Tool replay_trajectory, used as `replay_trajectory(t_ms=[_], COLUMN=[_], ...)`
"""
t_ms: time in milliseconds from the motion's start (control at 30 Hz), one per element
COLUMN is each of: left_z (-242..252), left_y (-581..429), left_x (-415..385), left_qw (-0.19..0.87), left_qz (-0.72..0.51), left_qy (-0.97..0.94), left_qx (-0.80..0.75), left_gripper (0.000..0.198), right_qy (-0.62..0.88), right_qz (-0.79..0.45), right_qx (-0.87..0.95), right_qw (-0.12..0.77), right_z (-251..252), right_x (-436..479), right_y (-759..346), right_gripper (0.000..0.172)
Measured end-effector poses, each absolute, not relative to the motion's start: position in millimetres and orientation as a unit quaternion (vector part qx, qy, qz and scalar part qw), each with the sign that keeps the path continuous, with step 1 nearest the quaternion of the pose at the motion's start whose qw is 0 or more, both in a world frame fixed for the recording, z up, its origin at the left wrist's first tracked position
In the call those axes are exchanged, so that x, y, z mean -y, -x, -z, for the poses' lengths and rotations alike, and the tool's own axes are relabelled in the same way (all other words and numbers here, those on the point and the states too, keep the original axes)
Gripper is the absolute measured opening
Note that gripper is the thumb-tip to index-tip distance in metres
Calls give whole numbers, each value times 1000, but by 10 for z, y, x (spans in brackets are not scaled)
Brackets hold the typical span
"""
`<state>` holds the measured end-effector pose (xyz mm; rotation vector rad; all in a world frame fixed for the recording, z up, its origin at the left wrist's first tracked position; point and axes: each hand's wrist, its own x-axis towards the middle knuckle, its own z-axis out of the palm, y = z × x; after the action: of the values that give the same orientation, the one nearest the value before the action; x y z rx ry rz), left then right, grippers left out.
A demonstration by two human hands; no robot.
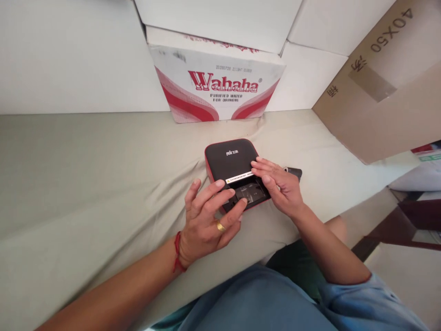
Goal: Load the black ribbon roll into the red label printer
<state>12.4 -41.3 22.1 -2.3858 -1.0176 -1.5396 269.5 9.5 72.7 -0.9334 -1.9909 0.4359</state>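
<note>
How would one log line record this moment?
left hand: at recess of black device | right hand: at device's edge | Wahaha box: beyond device

White backdrop (69, 55) — pale, wrinkled cloth (86, 179).

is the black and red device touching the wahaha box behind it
Apart. The head view shows a strip of pale cloth between the black and red device and the foot of the Wahaha box.
</note>
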Motion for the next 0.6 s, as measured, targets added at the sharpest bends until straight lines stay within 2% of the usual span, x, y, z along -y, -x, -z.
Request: replay_trajectory(t_ms=[133,300,600], left_z=[-241,-281,-266], left_y=[-4,95,58], left_x=[312,215,84], left_qw=[-15,-81,-75], left_qz=[519,486,528], left_qy=[787,790,776], left_qx=[334,364,335], left_gripper=[64,56,40], right_qy=[386,392,432], right_qz=[-196,-201,-194], right_qx=[783,772,766], right_qw=[447,457,434], right_z=[-656,-642,-745], right_x=[-77,-55,8], right_y=[-2657,-2642,-2606], right_gripper=[36,37,44])
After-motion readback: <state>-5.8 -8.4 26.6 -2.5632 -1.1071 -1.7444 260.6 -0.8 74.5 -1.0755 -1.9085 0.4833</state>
